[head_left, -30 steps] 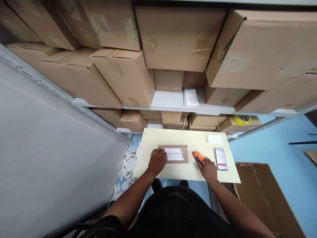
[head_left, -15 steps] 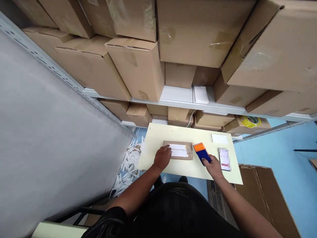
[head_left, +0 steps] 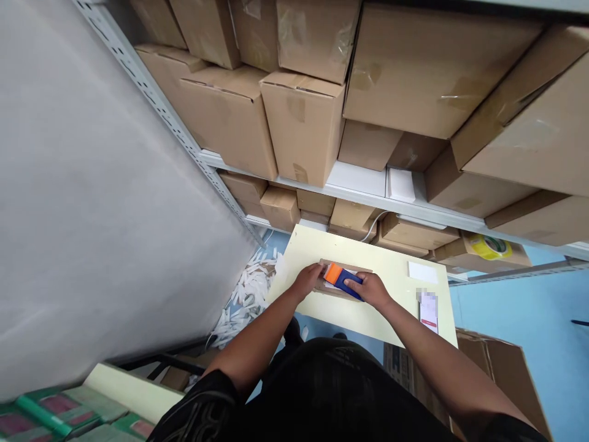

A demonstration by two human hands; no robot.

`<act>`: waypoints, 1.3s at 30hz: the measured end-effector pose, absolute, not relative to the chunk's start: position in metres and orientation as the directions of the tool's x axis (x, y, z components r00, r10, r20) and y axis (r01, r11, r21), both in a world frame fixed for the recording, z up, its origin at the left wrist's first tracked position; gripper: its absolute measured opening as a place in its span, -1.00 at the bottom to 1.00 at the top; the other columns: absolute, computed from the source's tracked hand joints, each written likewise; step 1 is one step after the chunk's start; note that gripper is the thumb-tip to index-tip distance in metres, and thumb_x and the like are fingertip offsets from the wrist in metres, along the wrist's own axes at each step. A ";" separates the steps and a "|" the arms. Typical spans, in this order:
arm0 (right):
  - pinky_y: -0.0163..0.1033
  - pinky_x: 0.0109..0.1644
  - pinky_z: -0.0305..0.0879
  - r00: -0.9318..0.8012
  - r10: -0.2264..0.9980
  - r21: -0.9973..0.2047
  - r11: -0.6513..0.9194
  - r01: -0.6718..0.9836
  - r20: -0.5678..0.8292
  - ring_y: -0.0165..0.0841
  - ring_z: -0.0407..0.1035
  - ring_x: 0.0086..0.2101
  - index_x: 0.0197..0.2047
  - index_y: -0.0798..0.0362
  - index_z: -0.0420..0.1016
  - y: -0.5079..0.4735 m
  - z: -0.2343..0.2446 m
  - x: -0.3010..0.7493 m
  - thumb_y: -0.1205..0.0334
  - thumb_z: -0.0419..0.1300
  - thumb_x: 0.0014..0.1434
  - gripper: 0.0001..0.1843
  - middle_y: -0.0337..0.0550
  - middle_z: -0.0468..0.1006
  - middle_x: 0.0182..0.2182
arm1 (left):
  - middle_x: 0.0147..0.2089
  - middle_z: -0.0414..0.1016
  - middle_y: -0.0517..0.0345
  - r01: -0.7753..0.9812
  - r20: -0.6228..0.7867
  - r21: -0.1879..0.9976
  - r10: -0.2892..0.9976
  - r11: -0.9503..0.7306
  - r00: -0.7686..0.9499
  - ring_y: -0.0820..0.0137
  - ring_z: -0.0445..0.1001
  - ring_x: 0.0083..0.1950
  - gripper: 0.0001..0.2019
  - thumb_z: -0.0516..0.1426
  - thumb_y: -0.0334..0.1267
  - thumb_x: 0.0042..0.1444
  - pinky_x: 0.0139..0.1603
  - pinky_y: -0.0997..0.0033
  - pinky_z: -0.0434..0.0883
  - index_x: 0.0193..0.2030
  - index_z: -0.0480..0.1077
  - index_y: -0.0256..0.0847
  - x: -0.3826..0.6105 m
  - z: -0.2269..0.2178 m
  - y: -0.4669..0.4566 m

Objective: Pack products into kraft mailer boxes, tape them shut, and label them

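While the right hand [head_left: 372,290] wraps around the blue end of an orange-and-blue handheld tool [head_left: 348,283], its thumb lying along the upper face, the left hand [head_left: 307,281] has its fingertips at the left end of a flat cardboard package [head_left: 335,292]; whether those fingers grip the package or only rest against it, I cannot tell. Lying just below the centre of the frame, the package is largely covered by the tool, which slants across it with the orange end toward the left hand. Part of a white label [head_left: 327,285] shows on the package beneath the tool.

Under these lies a pale yellow table [head_left: 391,316]. Toward its right side are a white card [head_left: 422,272] and, below that in the frame, a phone [head_left: 429,312] with a partly pixelated screen. Cardboard boxes [head_left: 301,132] fill much of the shelving [head_left: 359,193] across the top, and a yellow roll of tape [head_left: 491,247] sits on a lower box at right. White scraps [head_left: 251,288] litter the blue floor left of the table. An open carton [head_left: 501,368] stands at lower right, and green packs [head_left: 59,412] occupy the lower left corner.
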State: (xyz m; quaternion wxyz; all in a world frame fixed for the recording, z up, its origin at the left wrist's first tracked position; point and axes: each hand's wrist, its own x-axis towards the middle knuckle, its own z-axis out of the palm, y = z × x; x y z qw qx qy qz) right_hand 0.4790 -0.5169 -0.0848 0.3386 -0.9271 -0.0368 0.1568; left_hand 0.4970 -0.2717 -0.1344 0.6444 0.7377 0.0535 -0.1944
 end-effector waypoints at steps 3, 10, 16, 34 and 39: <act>-0.30 -0.43 0.09 0.944 0.181 -0.619 -0.785 -0.030 -0.274 -0.36 0.34 -0.51 -0.51 0.01 0.50 -0.516 -0.085 0.485 -0.35 0.16 0.18 -0.42 -0.28 0.44 -0.61 | -0.14 0.68 0.06 0.422 -0.430 0.902 -0.146 -0.088 0.891 0.24 0.60 -0.10 -0.73 0.17 -0.08 0.18 -0.01 0.30 0.48 -0.19 0.61 -0.22 0.497 -0.131 -0.275; -0.30 -0.42 0.10 0.908 0.222 -0.552 -0.833 -0.012 -0.355 -0.36 0.37 -0.50 -0.47 0.00 0.56 -0.512 -0.077 0.500 -0.35 0.17 0.18 -0.43 -0.26 0.51 -0.58 | -0.27 0.66 0.10 0.471 -0.476 0.878 -0.066 -0.078 0.877 0.32 0.58 -0.26 -0.83 0.20 -0.21 0.09 -0.16 0.34 0.50 -0.26 0.57 -0.22 0.500 -0.140 -0.281; -0.29 -0.38 0.17 0.870 0.245 -0.553 -0.832 -0.037 -0.427 -0.31 0.45 -0.45 -0.41 -0.03 0.64 -0.506 -0.063 0.514 -0.36 0.21 0.14 -0.45 -0.21 0.59 -0.54 | -0.29 0.63 0.12 0.437 -0.438 0.889 0.024 -0.134 0.899 0.34 0.55 -0.27 -0.86 0.15 -0.28 0.10 -0.20 0.37 0.47 -0.29 0.54 -0.20 0.501 -0.154 -0.277; -0.27 -0.45 0.08 0.850 0.208 -0.453 -0.891 -0.041 -0.485 -0.30 0.42 -0.53 -0.53 -0.02 0.58 -0.517 -0.060 0.522 -0.41 0.24 0.09 -0.40 -0.16 0.56 -0.60 | -0.28 0.53 0.16 0.327 -0.266 0.888 0.218 -0.324 0.939 0.31 0.51 -0.17 -0.79 0.01 -0.15 0.30 -0.04 0.32 0.43 -0.19 0.43 -0.15 0.501 -0.192 -0.240; -0.26 -0.42 0.11 0.862 0.196 -0.450 -0.892 -0.041 -0.467 -0.28 0.45 -0.48 -0.48 -0.03 0.64 -0.514 -0.065 0.520 -0.39 0.22 0.14 -0.42 -0.11 0.60 -0.53 | -0.23 0.53 0.12 0.312 -0.247 0.866 0.209 -0.390 0.946 0.28 0.52 -0.10 -0.81 0.00 -0.18 0.32 0.02 0.28 0.42 -0.22 0.40 -0.14 0.504 -0.207 -0.252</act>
